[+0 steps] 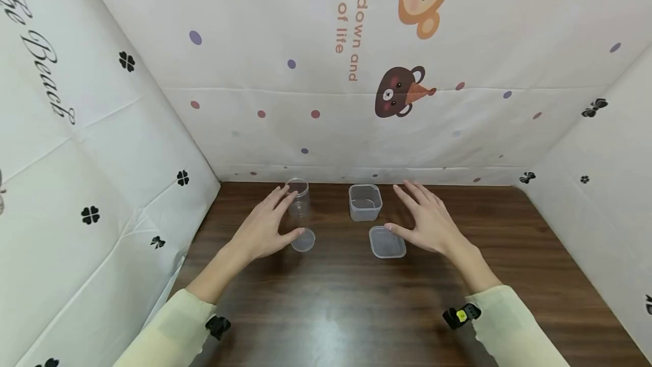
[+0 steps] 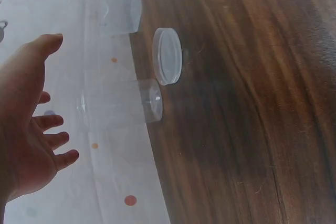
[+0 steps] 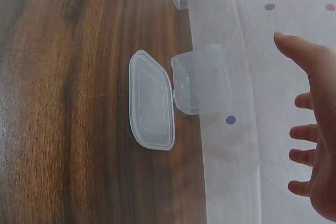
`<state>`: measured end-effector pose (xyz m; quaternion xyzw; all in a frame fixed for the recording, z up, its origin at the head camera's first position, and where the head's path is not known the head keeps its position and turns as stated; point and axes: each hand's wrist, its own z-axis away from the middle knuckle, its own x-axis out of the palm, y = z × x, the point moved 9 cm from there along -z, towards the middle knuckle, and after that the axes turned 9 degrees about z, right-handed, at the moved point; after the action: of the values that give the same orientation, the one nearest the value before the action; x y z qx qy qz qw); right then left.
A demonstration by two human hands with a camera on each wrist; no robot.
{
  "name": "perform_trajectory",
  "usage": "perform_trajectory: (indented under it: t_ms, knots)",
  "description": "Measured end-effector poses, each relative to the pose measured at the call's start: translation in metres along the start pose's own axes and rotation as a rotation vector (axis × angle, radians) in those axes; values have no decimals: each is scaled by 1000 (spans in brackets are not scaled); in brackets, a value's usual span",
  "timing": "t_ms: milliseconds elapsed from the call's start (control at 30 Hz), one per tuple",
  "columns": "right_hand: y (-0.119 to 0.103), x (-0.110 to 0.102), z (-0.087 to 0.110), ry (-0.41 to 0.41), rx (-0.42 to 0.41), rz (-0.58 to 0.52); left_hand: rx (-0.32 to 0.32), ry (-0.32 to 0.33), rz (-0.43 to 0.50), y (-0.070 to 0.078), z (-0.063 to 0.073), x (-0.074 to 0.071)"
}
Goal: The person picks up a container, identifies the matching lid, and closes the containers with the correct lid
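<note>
A clear round plastic jar [image 1: 300, 208] stands near the back of the table, its round lid [image 1: 303, 240] lying in front of it. To the right are a clear square plastic container [image 1: 365, 208] and its flat square lid [image 1: 388, 243]. My left hand [image 1: 264, 224] hovers beside the jar with fingers spread, partly covering it in the head view. In the left wrist view the hand [image 2: 31, 114] is apart from both jar and lid. My right hand [image 1: 429, 220] hovers right of the square container, thumb over the lid's corner; the right wrist view shows that hand [image 3: 320, 124] holding nothing.
The dark wooden tabletop [image 1: 326, 304] lies under everything. A white printed cloth [image 1: 326, 129] rises right behind the containers, with similar cloth walls [image 1: 91, 174] at left and right. Each wrist wears a small black device [image 1: 218, 327] on its strap.
</note>
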<state>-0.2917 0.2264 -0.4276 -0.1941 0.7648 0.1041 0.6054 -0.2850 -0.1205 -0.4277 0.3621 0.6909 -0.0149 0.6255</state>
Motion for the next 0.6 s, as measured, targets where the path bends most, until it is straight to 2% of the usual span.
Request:
perform_trajectory:
  t_ms: [200,467,600]
  knots:
    - [-6,-1,-3,9,-2,3,30,1,11,7,2,0]
    - [-19,4,-6,-7,-24,-25,-13,-33,76,3,3,3]
    - [-25,5,-8,-3,-48,-23,-17,-44,70,1,5,6]
